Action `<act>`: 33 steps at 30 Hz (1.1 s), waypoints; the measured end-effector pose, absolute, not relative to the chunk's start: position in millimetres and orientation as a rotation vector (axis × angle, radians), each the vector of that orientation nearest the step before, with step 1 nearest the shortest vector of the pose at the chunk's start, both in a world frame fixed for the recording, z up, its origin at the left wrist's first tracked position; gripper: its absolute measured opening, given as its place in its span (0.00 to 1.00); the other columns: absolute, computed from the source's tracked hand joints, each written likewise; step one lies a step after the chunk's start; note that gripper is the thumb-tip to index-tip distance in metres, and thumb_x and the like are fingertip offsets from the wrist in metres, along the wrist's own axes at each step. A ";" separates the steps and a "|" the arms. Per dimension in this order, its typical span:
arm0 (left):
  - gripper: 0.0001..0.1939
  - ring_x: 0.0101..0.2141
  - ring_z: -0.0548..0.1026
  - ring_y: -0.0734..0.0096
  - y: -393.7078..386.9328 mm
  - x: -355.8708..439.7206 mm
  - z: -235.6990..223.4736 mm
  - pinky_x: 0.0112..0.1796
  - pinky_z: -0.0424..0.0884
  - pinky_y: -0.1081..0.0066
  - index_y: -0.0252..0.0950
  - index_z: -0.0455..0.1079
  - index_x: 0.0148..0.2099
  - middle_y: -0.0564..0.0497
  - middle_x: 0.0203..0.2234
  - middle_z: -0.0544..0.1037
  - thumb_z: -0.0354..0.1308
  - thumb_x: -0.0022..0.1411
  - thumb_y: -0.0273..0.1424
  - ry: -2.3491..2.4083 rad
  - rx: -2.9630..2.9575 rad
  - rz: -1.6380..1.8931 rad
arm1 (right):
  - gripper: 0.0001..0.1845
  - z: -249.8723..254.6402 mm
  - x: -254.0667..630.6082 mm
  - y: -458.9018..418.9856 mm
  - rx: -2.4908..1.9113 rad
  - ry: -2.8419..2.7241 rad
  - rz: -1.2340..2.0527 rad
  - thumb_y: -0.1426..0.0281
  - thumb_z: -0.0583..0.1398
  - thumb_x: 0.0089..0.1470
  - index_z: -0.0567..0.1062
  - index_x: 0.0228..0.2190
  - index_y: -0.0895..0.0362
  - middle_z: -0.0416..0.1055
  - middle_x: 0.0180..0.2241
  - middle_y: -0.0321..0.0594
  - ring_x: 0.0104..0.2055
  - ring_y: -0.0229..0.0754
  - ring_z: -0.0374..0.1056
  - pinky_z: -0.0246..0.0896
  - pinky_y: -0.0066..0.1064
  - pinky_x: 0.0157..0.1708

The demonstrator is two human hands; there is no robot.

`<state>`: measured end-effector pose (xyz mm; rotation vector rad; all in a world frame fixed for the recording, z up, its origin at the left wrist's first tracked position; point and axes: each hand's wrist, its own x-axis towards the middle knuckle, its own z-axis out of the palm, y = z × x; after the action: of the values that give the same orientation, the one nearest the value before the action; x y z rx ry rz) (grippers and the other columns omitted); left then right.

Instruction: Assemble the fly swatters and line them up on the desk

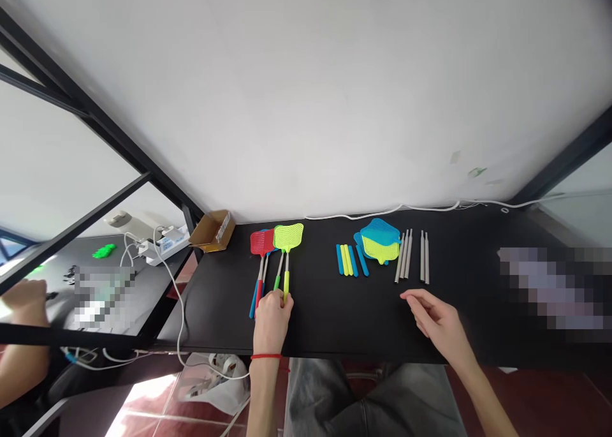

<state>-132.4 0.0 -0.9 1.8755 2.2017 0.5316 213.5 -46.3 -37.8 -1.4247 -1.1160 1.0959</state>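
Lime fly swatter (288, 238) and red fly swatter (261, 242) held closed low on their handles by left hand (271, 322), near front edge of black tabletop (335, 335); right hand (436, 319) open, empty, just short of grey rods (404, 255).

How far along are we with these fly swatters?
Done: the red swatter and lime swatter look assembled. In hand: the left hand is on their handles; the right hand is empty. Left: stacked swatter heads, coloured grips and grey rods lie separate.
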 end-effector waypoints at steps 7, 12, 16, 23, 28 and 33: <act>0.18 0.24 0.68 0.66 3.6 -133.9 7.0 0.28 0.52 0.70 0.38 0.61 0.23 0.51 0.17 0.67 0.52 0.65 0.35 2.268 1.756 0.423 | 0.21 -30.2 212.1 -47.7 -1.435 -1.109 1.103 0.50 0.61 0.58 0.77 0.38 0.56 0.55 0.19 0.32 0.19 0.36 0.51 0.48 0.31 0.18; 0.15 0.29 0.73 0.62 7.5 -135.7 7.5 0.29 0.54 0.70 0.38 0.67 0.24 0.48 0.22 0.75 0.56 0.63 0.37 2.306 1.684 0.423 | 0.19 -34.2 213.2 -47.8 -1.418 -1.105 1.100 0.52 0.60 0.60 0.76 0.38 0.56 0.55 0.20 0.32 0.20 0.36 0.50 0.45 0.31 0.19; 0.16 0.28 0.72 0.62 11.2 -140.2 0.0 0.29 0.55 0.69 0.38 0.65 0.24 0.49 0.21 0.74 0.56 0.63 0.38 2.332 1.663 0.436 | 0.18 -33.9 213.0 -47.7 -1.413 -1.109 1.105 0.53 0.60 0.60 0.76 0.38 0.56 0.56 0.21 0.32 0.20 0.36 0.51 0.47 0.31 0.19; 0.12 0.24 0.70 0.66 6.1 -124.2 0.1 0.27 0.53 0.71 0.39 0.62 0.31 0.55 0.17 0.68 0.56 0.64 0.38 2.316 1.749 0.630 | 0.16 -38.4 215.0 -46.7 -1.369 -1.098 1.106 0.55 0.60 0.61 0.77 0.38 0.56 0.57 0.22 0.33 0.20 0.34 0.51 0.46 0.29 0.18; 0.11 0.25 0.70 0.70 23.7 -64.9 10.5 0.27 0.55 0.71 0.39 0.64 0.34 0.53 0.24 0.71 0.48 0.70 0.35 2.002 1.979 0.733 | 0.15 -44.6 216.6 -45.6 -1.326 -1.070 1.081 0.57 0.62 0.60 0.77 0.38 0.57 0.56 0.20 0.31 0.18 0.33 0.51 0.46 0.28 0.17; 0.07 0.30 0.73 0.66 75.2 -17.2 2.7 0.28 0.57 0.71 0.39 0.67 0.41 0.49 0.31 0.74 0.51 0.68 0.36 1.850 2.061 0.655 | 0.16 -43.9 216.1 -45.4 -1.299 -1.013 1.131 0.56 0.62 0.59 0.76 0.38 0.56 0.54 0.19 0.29 0.18 0.33 0.49 0.45 0.27 0.16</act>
<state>-17.2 75.2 2.7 2.0613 1.8500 0.6554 216.1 -45.4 -43.9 -1.2994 -1.0130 1.1305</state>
